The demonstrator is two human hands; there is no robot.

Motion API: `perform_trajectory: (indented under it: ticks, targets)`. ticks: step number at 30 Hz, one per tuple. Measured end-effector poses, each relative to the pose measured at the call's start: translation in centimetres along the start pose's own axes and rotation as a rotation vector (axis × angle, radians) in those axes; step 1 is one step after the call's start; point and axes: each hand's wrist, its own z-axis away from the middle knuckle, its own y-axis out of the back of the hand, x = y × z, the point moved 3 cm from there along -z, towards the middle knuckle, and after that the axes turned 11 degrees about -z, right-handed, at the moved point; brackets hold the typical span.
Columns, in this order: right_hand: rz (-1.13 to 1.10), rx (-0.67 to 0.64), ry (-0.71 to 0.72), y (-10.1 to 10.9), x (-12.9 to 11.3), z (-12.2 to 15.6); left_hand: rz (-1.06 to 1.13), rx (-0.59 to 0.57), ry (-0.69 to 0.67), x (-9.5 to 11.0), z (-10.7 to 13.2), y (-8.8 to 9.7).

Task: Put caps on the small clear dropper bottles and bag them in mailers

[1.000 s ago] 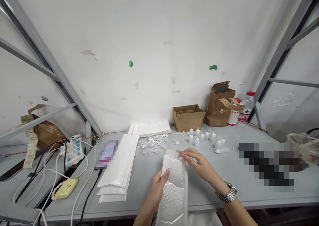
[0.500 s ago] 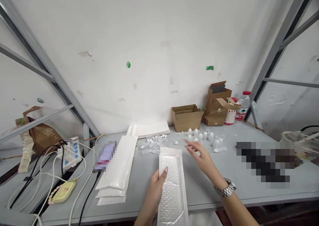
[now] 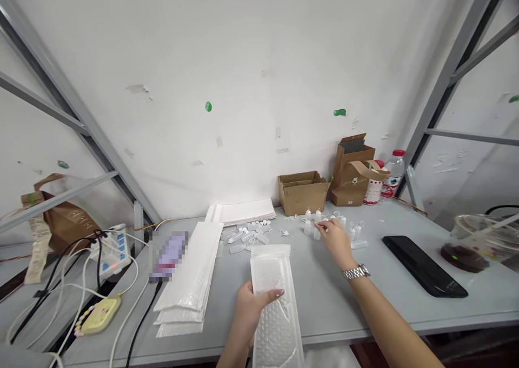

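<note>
My left hand (image 3: pixel 253 313) grips a white bubble mailer (image 3: pixel 275 325) near the table's front edge, thumb across its face and fingers behind. The mailer stands tilted up, its flap end toward the wall. On the far side, my right hand (image 3: pixel 334 238) has its fingers pinched together at a small squeeze bottle (image 3: pixel 317 232) in a group of similar bottles with looped caps. Part of the group is hidden behind the hand. Another upright bottle (image 3: pixel 307 227) is just left of my fingertips. Several clear tubes (image 3: pixel 242 237) and white caps lie left of the group.
A stack of bubble mailers (image 3: pixel 188 281) lies to the left, beside a phone (image 3: pixel 170 255) and cables. Flat white mailers (image 3: pixel 243 211), a cardboard box (image 3: pixel 303 196) and a paper bag (image 3: pixel 351 179) line the wall. A black phone (image 3: pixel 424 265) and a plastic cup (image 3: pixel 466 249) are on the right.
My right hand has moved forward and right, from open fingers above the table to a pinch at the bottles. The mailer in my left hand has shifted slightly left and down.
</note>
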Motion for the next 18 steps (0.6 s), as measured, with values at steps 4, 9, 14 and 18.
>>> perform_trajectory:
  ticks: [4, 9, 14, 18]
  targets:
    - [-0.322, 0.109, 0.034, 2.1, -2.3, 0.7, -0.104, 0.034, -0.030, 0.3, 0.1, 0.1]
    - [-0.797, -0.063, -0.003, 4.1, -8.1, 4.0, -0.212, 0.025, -0.080, 0.9, 0.4, -0.4]
    - [-0.793, -0.153, 0.040, 2.5, -10.5, 6.7, -0.260, 0.019, -0.142, 1.3, 0.8, -0.6]
    - [-0.874, -0.216, -0.034, 1.4, -10.3, 6.7, -0.250, -0.029, -0.141, 1.2, 0.9, -0.3]
